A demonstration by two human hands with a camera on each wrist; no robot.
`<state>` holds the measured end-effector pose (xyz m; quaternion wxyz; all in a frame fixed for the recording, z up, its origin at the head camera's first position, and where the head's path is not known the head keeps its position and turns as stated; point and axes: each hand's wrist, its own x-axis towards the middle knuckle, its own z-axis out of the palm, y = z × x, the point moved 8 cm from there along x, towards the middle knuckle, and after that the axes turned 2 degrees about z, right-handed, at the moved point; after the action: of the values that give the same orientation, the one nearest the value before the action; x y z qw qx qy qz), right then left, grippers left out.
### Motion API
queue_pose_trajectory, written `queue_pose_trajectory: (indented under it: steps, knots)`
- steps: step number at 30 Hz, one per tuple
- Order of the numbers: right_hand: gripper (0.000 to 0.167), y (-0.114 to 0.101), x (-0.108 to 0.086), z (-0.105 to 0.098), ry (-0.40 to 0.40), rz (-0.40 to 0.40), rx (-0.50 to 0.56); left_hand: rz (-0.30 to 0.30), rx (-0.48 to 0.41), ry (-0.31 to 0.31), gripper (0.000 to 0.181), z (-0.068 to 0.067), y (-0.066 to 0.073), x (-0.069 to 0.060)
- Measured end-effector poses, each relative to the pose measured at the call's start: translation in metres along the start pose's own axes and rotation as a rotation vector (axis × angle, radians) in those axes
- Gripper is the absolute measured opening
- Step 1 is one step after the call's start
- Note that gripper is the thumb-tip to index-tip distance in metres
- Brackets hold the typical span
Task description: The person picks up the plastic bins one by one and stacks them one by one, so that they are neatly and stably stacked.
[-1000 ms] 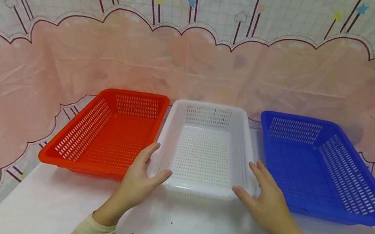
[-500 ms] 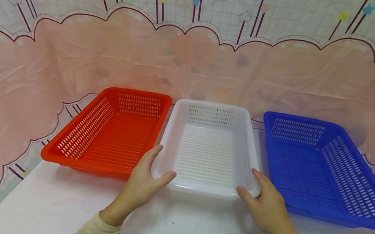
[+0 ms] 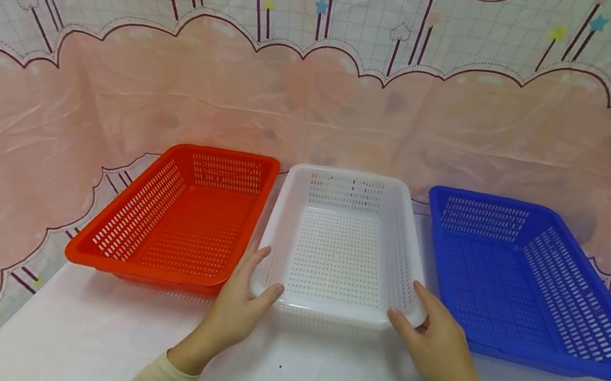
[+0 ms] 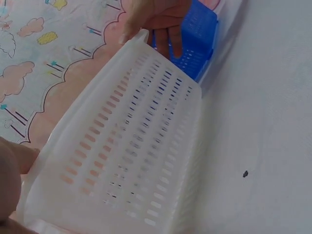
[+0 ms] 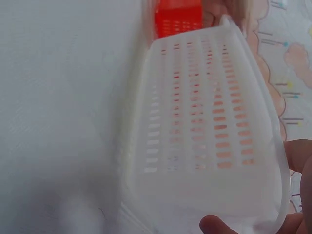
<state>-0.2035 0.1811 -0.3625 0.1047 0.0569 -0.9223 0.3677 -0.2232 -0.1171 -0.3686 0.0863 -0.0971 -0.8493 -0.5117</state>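
Note:
A white rectangular plastic basket (image 3: pixel 331 309) with slotted walls sits in the middle of the table, with nothing inside it. My left hand (image 3: pixel 239 306) grips its near left corner, the thumb laid over the rim and the fingers along the outer side. At the near right corner my right hand (image 3: pixel 434 344) holds the rim in the same way. From the left wrist view, the slotted front wall of the white basket (image 4: pixel 122 131) fills the middle, and the right hand (image 4: pixel 158 22) shows at its far corner. In the right wrist view, a fingertip (image 5: pixel 217 225) lies against the wall's lower part.
A red basket (image 3: pixel 139 270) stands close on the left, behind the left hand. To the right is a blue basket (image 3: pixel 560 363), angled outward. White table surface (image 3: pixel 312 378) lies in front, and a patterned pink and white cloth (image 3: pixel 319 106) hangs behind.
Both hands have closed in from beside the white basket and now grip its near corners. The baskets appear slightly shifted in view, along with the background.

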Motion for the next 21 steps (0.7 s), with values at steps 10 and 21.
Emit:
queue_pose_trajectory:
  steps: [10, 21]
  knots:
    - [0.072, 0.001, -0.005, 0.012, -0.072, 0.036, 0.078, -0.116, -0.081, -0.017, 0.069, 0.006, -0.018, -0.002]
    - [0.073, -0.008, -0.017, -0.008, 0.049, 0.031, 0.067, -0.113, -0.136, -0.073, 0.075, -0.004, -0.002, -0.007]
